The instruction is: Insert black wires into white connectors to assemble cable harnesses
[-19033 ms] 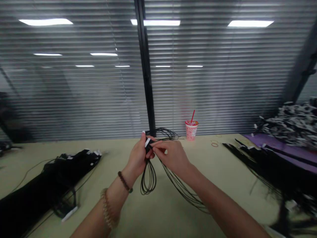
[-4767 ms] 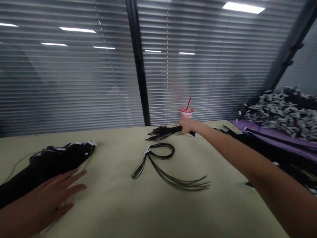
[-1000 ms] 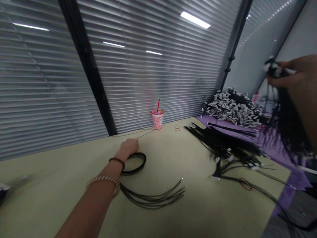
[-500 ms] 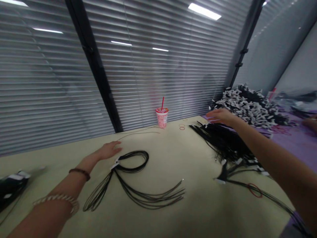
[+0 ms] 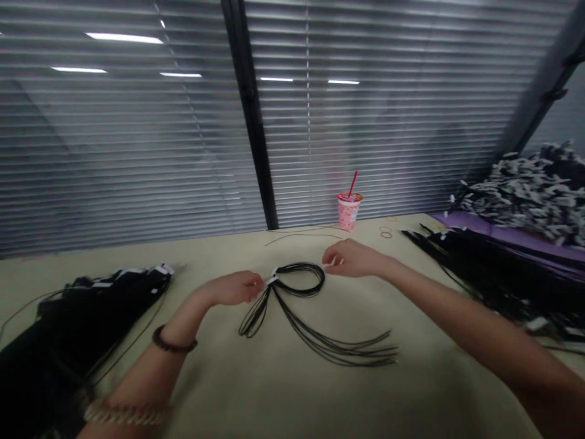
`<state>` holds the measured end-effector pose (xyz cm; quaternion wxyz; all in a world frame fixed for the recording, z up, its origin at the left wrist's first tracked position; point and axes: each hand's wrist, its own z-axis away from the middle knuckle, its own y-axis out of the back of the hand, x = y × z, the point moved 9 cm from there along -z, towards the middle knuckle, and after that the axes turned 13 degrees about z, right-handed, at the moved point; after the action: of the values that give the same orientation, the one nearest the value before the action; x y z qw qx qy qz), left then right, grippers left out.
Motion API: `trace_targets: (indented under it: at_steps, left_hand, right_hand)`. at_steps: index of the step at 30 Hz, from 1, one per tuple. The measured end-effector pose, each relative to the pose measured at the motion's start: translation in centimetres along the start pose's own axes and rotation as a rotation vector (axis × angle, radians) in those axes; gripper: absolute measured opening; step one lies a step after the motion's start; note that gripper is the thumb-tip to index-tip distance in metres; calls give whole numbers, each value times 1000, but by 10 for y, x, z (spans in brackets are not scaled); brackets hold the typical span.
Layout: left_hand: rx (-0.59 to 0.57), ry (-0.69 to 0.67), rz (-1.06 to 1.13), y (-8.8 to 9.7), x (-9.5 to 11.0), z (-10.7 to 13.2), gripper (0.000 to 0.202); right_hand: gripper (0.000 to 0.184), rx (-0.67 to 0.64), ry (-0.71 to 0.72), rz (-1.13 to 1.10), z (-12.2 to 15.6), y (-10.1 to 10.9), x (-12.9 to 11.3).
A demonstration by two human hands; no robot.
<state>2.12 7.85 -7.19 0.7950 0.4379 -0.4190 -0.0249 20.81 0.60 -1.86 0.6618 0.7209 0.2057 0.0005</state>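
A bundle of thin black cables (image 5: 299, 294) lies on the pale table, bent into a round loop at the top, a narrow loop at lower left and loose ends fanning to the right. White connectors (image 5: 273, 280) sit where the strands cross. Just left of these connectors hovers my left hand (image 5: 235, 287), its fingers loosely bent and apart, with nothing seen in them. My right hand (image 5: 350, 257) is at the right edge of the round loop, thumb and fingers apart and holding nothing. Whether either hand touches the cables is hard to tell.
Black cables with white connectors lie piled at the left (image 5: 100, 311) and right (image 5: 493, 268). A larger heap of white-ended cables (image 5: 534, 192) rests on purple material (image 5: 484, 221). A pink cup with straw (image 5: 348, 213), rubber bands (image 5: 386, 233) and thin loose wires (image 5: 304, 235) are near the blinds.
My right hand has come from the right-hand cable pile to the round loop. My left hand remains close to the connectors, now lower beside them. The view has turned left.
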Motion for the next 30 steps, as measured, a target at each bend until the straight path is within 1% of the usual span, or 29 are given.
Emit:
trace_targets:
  at_steps: [1,3,5,7,9,11,13,14,17,18,21,24,27,30]
  left_hand:
    - [25,-19,11,-4,0,-3,22]
    - [87,-43,36,-8,-4,-12,32]
    - [157,-63,62,-9,-9,-19,36]
    - [213,-83,88,-10,-14,-24,33]
    - [240,-97,121,-11,-19,-26,27]
    - [248,-107,171,-12,-21,-27,22]
    - [258,-111,244,-12,-22,-29,21]
    - [261,-108,289,-12,-22,-29,22]
    - [240,-82,460,-13,-23,-29,24]
    - [219,-74,524,-15,-22,-28,25]
    - [161,-83,699,-18,-14,-21,22]
    - [134,-127,799,-14,5,-10,25]
    - [106,-176,826,-7,28,6,31]
    - [53,-224,792,-4,50,22,34]
  right_hand:
    - [17,21,13,20,-12,-13,-15]
    - [19,54,24,47,-34,-40,-37]
    - [26,99,14,74,-50,-61,-47]
    - [26,140,3,86,-60,-74,-47]
    - [28,190,-19,88,-64,-78,-37]
    - [38,238,-40,84,-65,-76,-24]
    - [48,244,-45,66,-66,-76,-14]
    - [47,228,-42,49,-67,-79,-11]
    - [26,163,-25,-36,-71,-88,-8]
    - [24,150,-16,-73,-72,-89,-10]
    - [26,141,15,-194,-69,-80,-15]
    - [27,154,43,-300,-60,-59,-21]
    - [25,178,75,-372,-49,-35,-31]
    - [21,207,124,-415,-39,-17,-44]
